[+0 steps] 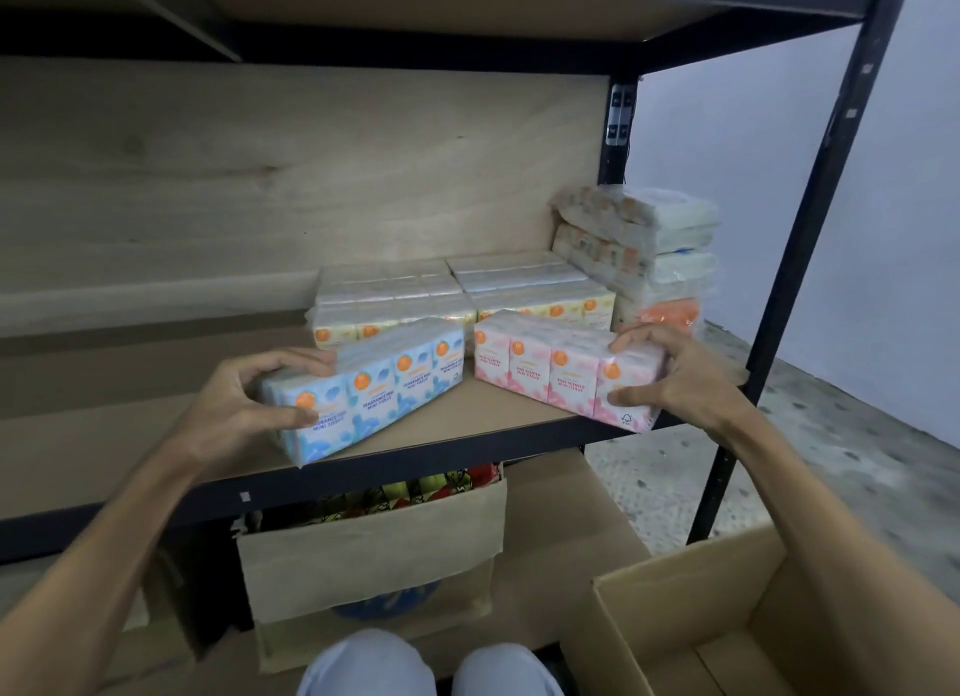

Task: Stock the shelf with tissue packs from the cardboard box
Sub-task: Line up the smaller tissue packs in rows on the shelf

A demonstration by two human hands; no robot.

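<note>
My left hand (244, 399) grips the left end of a blue tissue pack (384, 383), which lies angled on the wooden shelf board (130, 435) near its front edge. My right hand (670, 370) grips the right end of a pink tissue pack (550, 370), resting on the same board at its right front corner. Behind both lie yellow tissue packs (462, 293) in flat rows. A taller stack of wrapped tissue packs (639, 248) stands at the back right. The open cardboard box (691, 607) sits at the lower right, its visible inside showing no packs.
Black metal uprights (800, 280) frame the shelf on the right. On the level below, a cardboard box (374, 545) holds colourful packets. My knees (431, 664) show at the bottom. Speckled floor (857, 461) lies to the right.
</note>
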